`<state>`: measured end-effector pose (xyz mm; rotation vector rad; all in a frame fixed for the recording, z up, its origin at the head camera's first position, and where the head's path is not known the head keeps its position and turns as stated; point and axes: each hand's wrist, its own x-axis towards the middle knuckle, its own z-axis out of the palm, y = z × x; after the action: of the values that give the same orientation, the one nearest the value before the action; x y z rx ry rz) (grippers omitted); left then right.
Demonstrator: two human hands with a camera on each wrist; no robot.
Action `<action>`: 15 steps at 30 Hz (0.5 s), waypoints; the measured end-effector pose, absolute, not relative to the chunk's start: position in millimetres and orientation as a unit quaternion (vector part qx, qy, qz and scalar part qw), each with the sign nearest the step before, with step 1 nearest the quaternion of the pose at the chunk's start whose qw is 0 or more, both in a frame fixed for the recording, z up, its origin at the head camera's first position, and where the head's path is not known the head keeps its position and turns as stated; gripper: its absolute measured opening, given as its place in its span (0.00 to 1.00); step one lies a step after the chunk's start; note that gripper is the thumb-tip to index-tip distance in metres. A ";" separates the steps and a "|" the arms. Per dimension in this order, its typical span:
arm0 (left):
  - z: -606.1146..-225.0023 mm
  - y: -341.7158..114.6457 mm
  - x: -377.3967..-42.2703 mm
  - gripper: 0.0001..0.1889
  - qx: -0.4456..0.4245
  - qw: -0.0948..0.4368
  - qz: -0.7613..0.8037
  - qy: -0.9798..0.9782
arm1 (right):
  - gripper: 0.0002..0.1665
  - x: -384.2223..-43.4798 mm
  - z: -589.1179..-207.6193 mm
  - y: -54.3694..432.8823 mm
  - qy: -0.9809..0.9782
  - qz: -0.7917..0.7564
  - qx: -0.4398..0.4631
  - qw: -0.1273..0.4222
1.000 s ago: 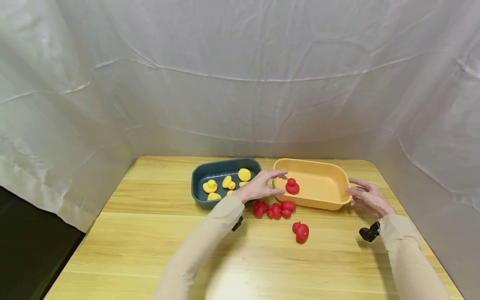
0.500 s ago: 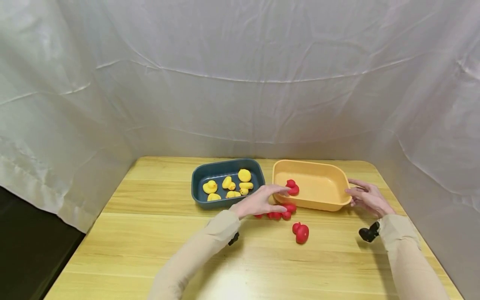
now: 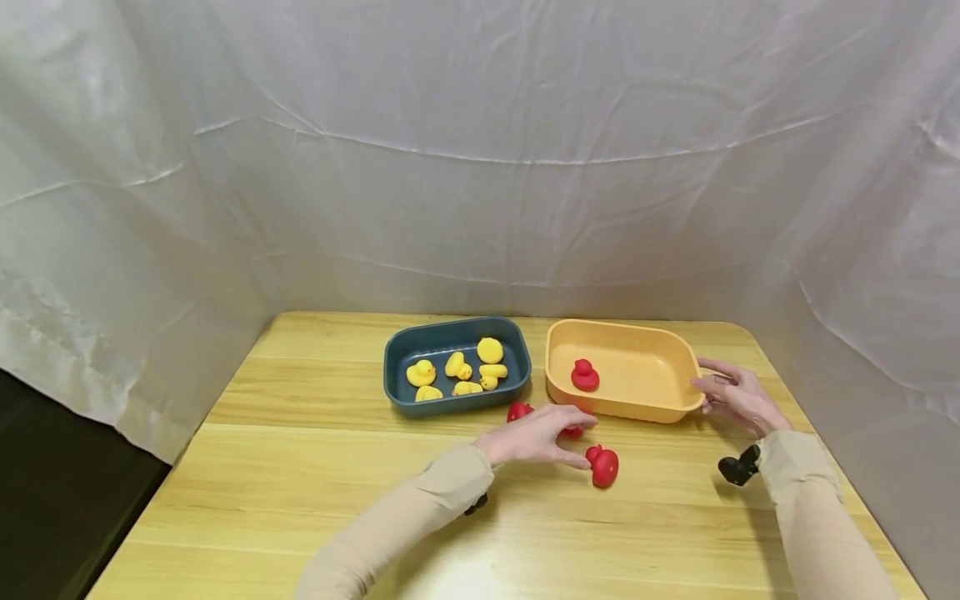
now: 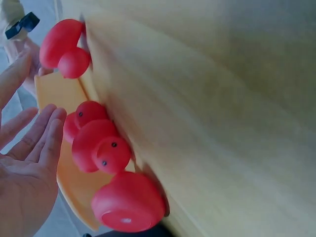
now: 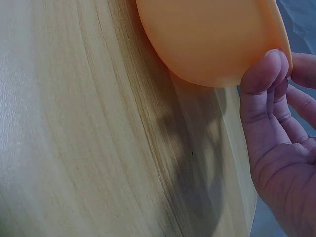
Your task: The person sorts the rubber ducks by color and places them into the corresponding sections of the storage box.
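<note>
My left hand hovers over the table with its fingers spread, thumb beside a lone red rubber duck; nothing is between its fingers. Beneath and behind it lie more red rubber ducks, partly hidden by the hand in the head view but plain in the left wrist view. At the right end of the orange bin, my right hand pinches the bin's wall between thumb and fingers, as the right wrist view shows. One red rubber duck sits inside that bin, near its left end.
A dark blue bin with several yellow rubber ducks stands left of the orange one, a narrow gap between them. Pale sheeting hangs close behind the wooden table and at its sides.
My left hand has left the orange bin, moving down and toward me over the red rubber ducks to beside the lone one. The right hand stays on the bin.
</note>
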<state>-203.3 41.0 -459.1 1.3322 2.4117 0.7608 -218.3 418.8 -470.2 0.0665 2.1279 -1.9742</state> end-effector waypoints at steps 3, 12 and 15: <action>-461.2 43.0 -201.1 0.36 0.465 0.145 0.258 0.835 | 0.43 -218.4 -470.8 419.1 0.724 -0.679 0.023 0.119; -463.6 47.6 -198.9 0.38 0.470 0.157 0.254 0.831 | 0.43 -218.2 -470.6 419.1 0.722 -0.681 0.024 0.118; -464.9 48.7 -198.3 0.39 0.472 0.162 0.248 0.830 | 0.45 -218.8 -470.5 418.9 0.725 -0.678 0.027 0.118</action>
<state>-198.3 48.7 -464.9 1.3461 2.3694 0.7073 -218.8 418.9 -470.5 0.0791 2.1215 -1.9829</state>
